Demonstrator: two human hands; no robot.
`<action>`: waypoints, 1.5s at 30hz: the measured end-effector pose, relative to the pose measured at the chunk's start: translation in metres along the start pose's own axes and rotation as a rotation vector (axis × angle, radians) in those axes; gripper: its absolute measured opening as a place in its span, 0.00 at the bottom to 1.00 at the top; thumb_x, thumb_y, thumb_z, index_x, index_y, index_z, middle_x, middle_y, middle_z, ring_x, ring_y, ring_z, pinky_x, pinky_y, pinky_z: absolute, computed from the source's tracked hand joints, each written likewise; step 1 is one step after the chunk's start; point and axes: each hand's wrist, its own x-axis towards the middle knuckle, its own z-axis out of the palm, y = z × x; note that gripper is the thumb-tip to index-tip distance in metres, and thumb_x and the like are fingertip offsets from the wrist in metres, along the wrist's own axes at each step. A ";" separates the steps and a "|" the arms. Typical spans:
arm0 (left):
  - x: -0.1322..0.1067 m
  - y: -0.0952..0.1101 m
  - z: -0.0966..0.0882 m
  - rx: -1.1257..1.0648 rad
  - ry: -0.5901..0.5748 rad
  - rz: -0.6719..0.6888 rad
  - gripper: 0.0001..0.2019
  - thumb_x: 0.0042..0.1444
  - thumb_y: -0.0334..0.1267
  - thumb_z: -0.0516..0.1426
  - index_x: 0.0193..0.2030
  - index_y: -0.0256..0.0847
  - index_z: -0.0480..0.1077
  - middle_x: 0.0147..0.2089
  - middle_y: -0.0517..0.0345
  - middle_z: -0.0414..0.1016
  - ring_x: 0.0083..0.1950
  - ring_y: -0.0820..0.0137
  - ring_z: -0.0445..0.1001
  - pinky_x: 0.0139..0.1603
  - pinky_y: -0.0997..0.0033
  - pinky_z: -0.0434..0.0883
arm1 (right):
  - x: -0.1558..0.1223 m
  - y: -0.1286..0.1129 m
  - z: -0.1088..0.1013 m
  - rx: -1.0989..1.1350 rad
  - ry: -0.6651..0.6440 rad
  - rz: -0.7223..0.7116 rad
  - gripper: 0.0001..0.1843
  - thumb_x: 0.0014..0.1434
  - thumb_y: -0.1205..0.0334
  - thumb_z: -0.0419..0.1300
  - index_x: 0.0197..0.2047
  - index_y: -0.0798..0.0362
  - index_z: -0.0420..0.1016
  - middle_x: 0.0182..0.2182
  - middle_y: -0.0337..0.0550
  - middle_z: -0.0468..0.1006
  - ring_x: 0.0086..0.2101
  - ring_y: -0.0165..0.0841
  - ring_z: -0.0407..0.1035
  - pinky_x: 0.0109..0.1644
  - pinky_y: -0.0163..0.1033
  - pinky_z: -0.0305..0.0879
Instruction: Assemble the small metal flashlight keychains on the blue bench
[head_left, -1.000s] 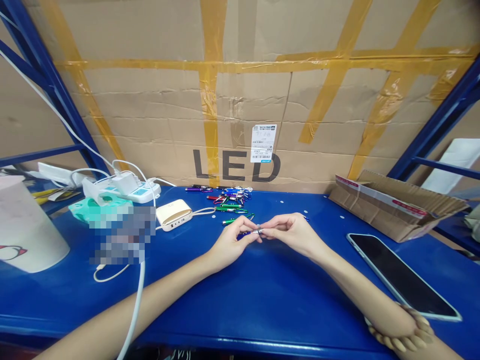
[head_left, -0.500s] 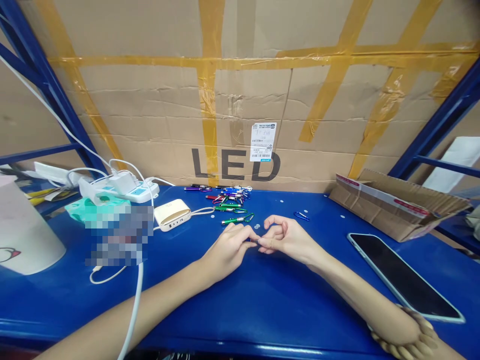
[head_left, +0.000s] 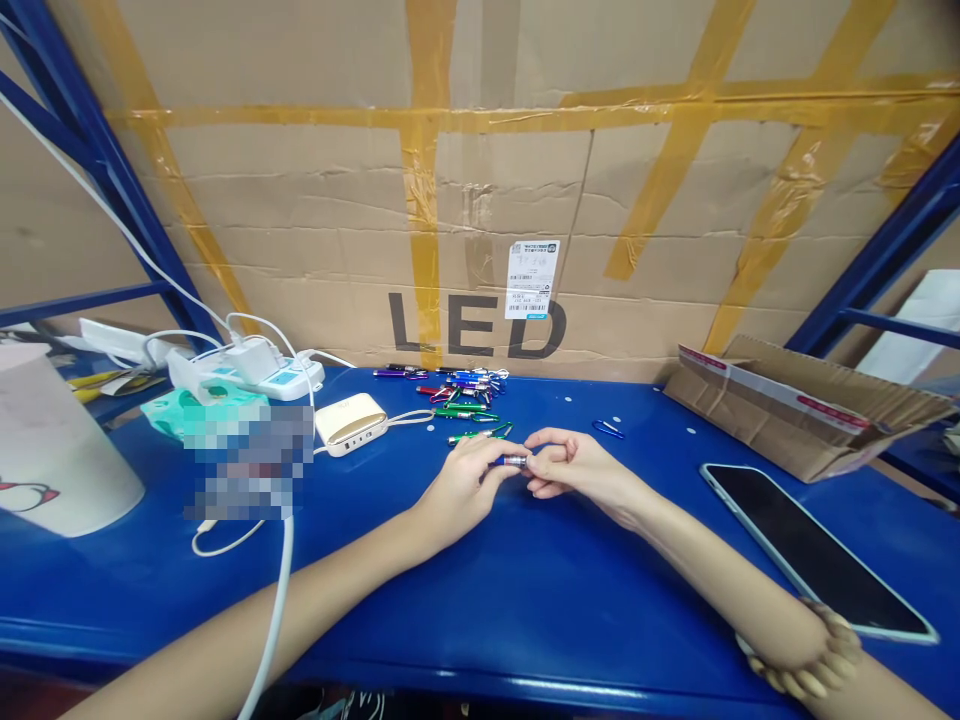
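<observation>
Between my two hands is a small blue keychain flashlight (head_left: pixel 513 461) with a silver part, lying sideways above the table. My left hand (head_left: pixel 463 487) is closed around its left end, which the fingers hide. At the other end, the thumb and fingers of my right hand (head_left: pixel 576 463) pinch the silver tip. Just beyond my left hand lie green flashlights (head_left: pixel 465 413) with carabiner clips, and behind them a blue, red, purple and black pile of similar flashlights (head_left: pixel 472 378). A loose blue carabiner (head_left: pixel 608 429) rests to the right, beyond my right hand.
On the blue table (head_left: pixel 525 600), a phone (head_left: pixel 810 545) and an open cardboard box (head_left: pixel 787 410) lie right. Left are a cream power bank (head_left: pixel 351 424), a power strip (head_left: pixel 289 378), a white cup (head_left: pixel 64 450) and a hanging cable (head_left: pixel 276 600). A large carton (head_left: pixel 315 240) stands behind.
The blue flashlight now shows between my hands, where earlier the fingertips mostly hid it. My left hand has turned a little and my right fingers have closed in. The view shifted slightly.
</observation>
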 end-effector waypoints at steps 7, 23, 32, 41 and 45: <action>0.002 0.001 0.001 -0.126 0.014 -0.182 0.07 0.54 0.28 0.55 0.39 0.39 0.72 0.39 0.56 0.77 0.41 0.68 0.74 0.41 0.71 0.69 | 0.004 0.003 -0.007 -0.381 0.078 -0.386 0.15 0.44 0.53 0.66 0.30 0.58 0.77 0.22 0.41 0.78 0.25 0.30 0.73 0.31 0.34 0.71; 0.000 0.004 0.001 -0.233 -0.040 -0.251 0.06 0.55 0.29 0.52 0.38 0.39 0.69 0.38 0.56 0.75 0.40 0.69 0.74 0.39 0.73 0.69 | -0.003 0.003 -0.014 -0.941 0.096 -1.144 0.06 0.56 0.68 0.57 0.31 0.54 0.76 0.27 0.43 0.78 0.27 0.28 0.71 0.31 0.31 0.67; -0.010 0.000 -0.009 0.074 -0.078 0.113 0.08 0.60 0.31 0.49 0.45 0.41 0.63 0.42 0.57 0.74 0.41 0.70 0.71 0.44 0.70 0.62 | -0.009 0.003 -0.002 -0.800 0.107 -0.965 0.06 0.52 0.63 0.62 0.25 0.52 0.77 0.23 0.41 0.78 0.24 0.29 0.71 0.26 0.30 0.65; -0.010 0.004 -0.011 0.208 -0.008 0.241 0.09 0.61 0.30 0.47 0.42 0.41 0.66 0.36 0.58 0.76 0.33 0.72 0.67 0.37 0.70 0.59 | -0.016 0.000 0.010 -0.342 0.078 -0.284 0.14 0.44 0.52 0.65 0.24 0.56 0.76 0.20 0.42 0.76 0.21 0.31 0.70 0.23 0.34 0.70; -0.009 0.005 -0.011 0.208 0.008 0.247 0.08 0.61 0.29 0.48 0.42 0.41 0.65 0.37 0.58 0.76 0.33 0.72 0.68 0.37 0.70 0.59 | -0.017 -0.005 0.010 -0.200 0.005 -0.142 0.18 0.39 0.50 0.67 0.26 0.58 0.76 0.20 0.42 0.76 0.22 0.29 0.71 0.21 0.32 0.70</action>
